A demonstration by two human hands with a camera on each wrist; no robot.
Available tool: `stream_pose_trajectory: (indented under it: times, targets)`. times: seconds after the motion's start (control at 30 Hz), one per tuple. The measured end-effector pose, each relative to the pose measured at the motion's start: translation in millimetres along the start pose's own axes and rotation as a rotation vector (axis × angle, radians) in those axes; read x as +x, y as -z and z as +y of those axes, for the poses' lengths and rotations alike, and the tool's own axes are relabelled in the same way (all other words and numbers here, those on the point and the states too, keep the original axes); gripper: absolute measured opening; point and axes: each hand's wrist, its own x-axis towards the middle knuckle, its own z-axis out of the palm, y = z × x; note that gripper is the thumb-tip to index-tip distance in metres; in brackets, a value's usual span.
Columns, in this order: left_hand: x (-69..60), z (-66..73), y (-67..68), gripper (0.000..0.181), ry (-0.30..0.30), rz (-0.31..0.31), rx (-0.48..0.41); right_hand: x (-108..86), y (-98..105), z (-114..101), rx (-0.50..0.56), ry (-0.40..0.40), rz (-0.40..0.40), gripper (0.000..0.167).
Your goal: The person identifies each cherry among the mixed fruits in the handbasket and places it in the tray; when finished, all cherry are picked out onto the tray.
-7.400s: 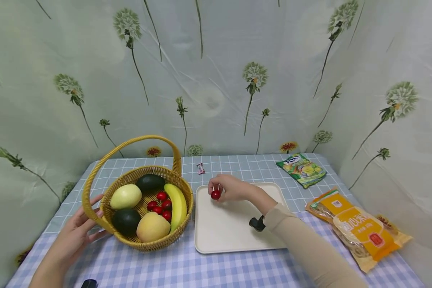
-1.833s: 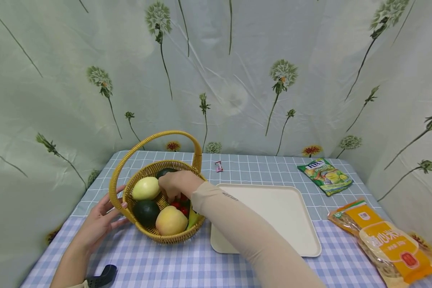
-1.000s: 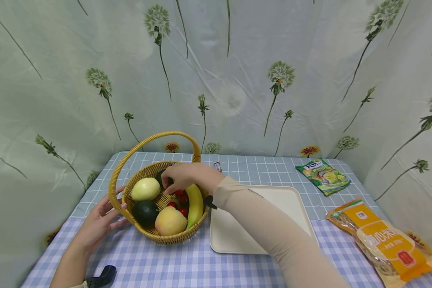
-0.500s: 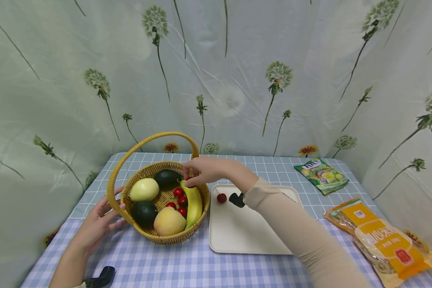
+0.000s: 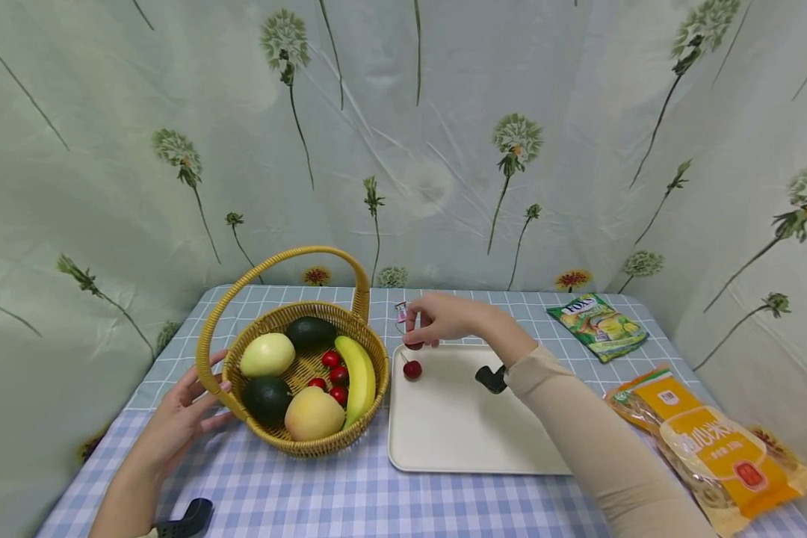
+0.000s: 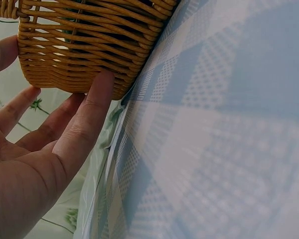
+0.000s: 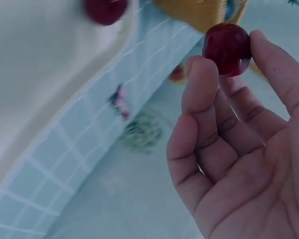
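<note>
Between thumb and fingertips, my right hand (image 5: 444,317) pinches a dark red cherry (image 7: 227,50) above the back left corner of the cream tray (image 5: 477,448). A second cherry (image 5: 412,370) with a stem lies on the tray just below it. My left hand (image 5: 181,415) rests its spread fingertips against the left side of the wicker basket (image 6: 89,55), below the handle. Inside the basket are several red cherries (image 5: 339,375), a banana (image 5: 359,381), a peach (image 5: 314,413), a pale yellow-green fruit (image 5: 267,354) and two dark green fruits, one an avocado-like shape (image 5: 311,333) at the back.
A small pink-wrapped candy (image 5: 401,311) lies behind the tray, close to my right hand. To the right are a green FOX'S candy bag (image 5: 598,326) and an orange noodle pack (image 5: 713,448). The tall basket handle (image 5: 208,336) arches over the fruit. A patterned curtain stands behind the table.
My right hand reached into the basket, came out pinching a cherry and moved right over the tray. One cherry now lies on the tray. My left hand stays at the basket.
</note>
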Motion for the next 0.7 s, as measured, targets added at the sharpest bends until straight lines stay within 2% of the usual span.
stream_pose_trajectory:
  times: [0.33,0.53,0.7]
  targets:
    - [0.1,-1.3,0.1,0.067,-0.014,-0.002,-0.028,-14.8,-21,51,0.078,-0.151,0.003,0.02]
    - [0.3,-1.5,0.1,0.066,-0.026,-0.001,-0.039,-14.9,-34,68,0.079,-0.167,0.016,0.022]
    - [0.5,-2.1,0.3,0.066,-0.032,-0.007,-0.043,-14.1,-42,73,0.076,-0.181,0.024,0.025]
